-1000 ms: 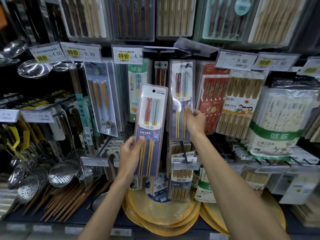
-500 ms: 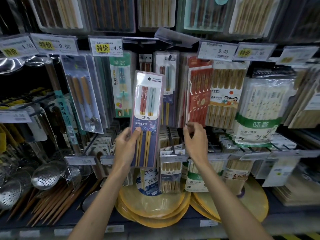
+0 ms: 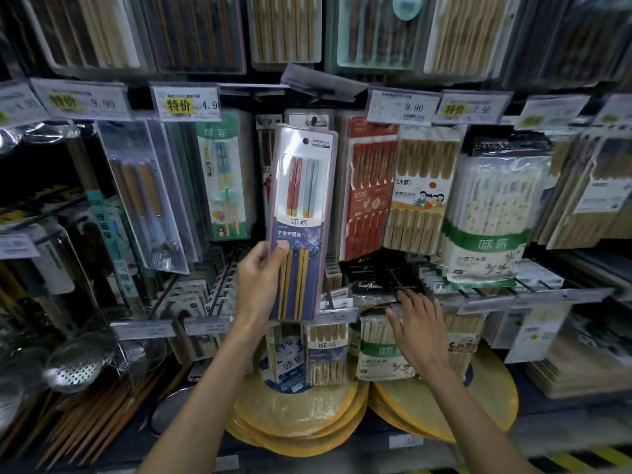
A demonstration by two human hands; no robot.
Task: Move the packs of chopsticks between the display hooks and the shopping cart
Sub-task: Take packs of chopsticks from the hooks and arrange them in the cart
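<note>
My left hand (image 3: 258,285) grips a long clear pack of chopsticks (image 3: 301,213) by its lower left edge, thumb on the front. The pack holds a red pair and a blue-grey pair and stands upright in front of the display hooks. Behind its top, another pack of the same kind (image 3: 309,119) hangs on its hook. My right hand (image 3: 419,328) is lower and to the right, fingers spread and holding nothing, in front of the packs on the lower hook row (image 3: 386,347). No shopping cart is in view.
Red packs (image 3: 371,186) and bamboo chopstick packs (image 3: 422,193) hang to the right, a cutlery pack (image 3: 147,196) to the left. Price tags (image 3: 186,104) line the rails. Strainers (image 3: 80,362) and round yellow mats (image 3: 297,419) lie on the bottom shelf.
My right hand has let go of the hanging pack and dropped down and to the right to the lower hook row. My left hand keeps the pack upright, nearly in place.
</note>
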